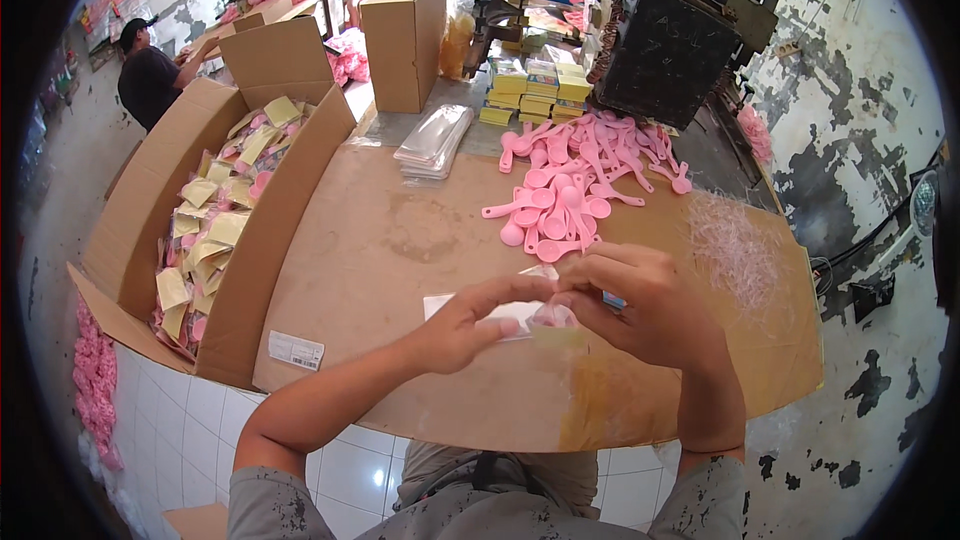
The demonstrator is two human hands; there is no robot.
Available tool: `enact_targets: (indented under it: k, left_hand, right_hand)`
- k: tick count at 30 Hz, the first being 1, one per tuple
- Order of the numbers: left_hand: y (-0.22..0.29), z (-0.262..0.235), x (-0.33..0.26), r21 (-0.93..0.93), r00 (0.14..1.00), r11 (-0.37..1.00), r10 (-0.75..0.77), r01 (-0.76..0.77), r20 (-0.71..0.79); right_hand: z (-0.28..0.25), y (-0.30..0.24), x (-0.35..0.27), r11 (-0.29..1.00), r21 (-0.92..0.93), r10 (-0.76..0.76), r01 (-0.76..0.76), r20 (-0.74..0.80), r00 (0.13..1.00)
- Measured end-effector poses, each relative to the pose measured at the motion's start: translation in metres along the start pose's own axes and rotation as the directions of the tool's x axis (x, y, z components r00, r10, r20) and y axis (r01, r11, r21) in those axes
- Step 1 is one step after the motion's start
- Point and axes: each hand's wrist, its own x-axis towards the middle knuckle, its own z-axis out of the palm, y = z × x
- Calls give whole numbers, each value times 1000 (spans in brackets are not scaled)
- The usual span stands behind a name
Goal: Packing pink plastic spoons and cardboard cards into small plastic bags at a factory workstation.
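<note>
My left hand and my right hand meet over the brown cardboard-covered table. Together they pinch a small clear plastic packet that has a pink spoon and a yellow card at its lower edge. Just beyond my hands lies a heap of pink plastic spoons. A stack of clear plastic bags rests further left on the table.
An open cardboard box of finished yellow-and-pink packets stands at the left. Yellow card stacks, a closed carton and a dark machine sit at the back. Pinkish plastic scraps lie right. A person in a cap works at far left.
</note>
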Motion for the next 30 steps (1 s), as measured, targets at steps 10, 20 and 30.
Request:
enact_targets:
  k: [10,20,30]
  left_hand:
    - [6,20,2,331,985,944,73,-18,-155]
    - [2,20,-4,443,976,896,91,6,-196]
    - [22,11,4,564,982,804,-145,186,-118]
  right_hand:
    - [21,16,-4,996,-68,51,-66,-203,978]
    - [57,21,-6,791,-586,-321,174,-156,934]
    - [42,52,-15,959,-269,-12,-85,-337,941]
